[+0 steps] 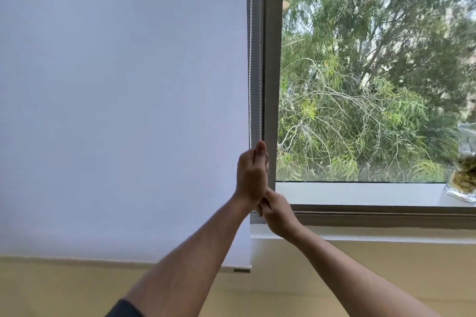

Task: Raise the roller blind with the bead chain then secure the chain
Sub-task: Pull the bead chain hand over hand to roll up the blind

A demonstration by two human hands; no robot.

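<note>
A white roller blind (123, 110) covers the left window pane and hangs down past the sill, its bottom bar (231, 269) low on the wall. The white bead chain (249, 72) runs in two strands down the blind's right edge beside the grey window frame. My left hand (252, 175) is closed around the chain at about sill height, thumb pointing up. Just below it, my right hand (277, 213) pinches the chain's lower part, touching the left wrist. The chain's bottom loop is hidden by both hands.
The grey window frame (271, 72) stands right of the chain, with trees behind the uncovered pane. A glass vase (463, 175) sits on the sill (360, 194) at the far right. A beige wall lies below.
</note>
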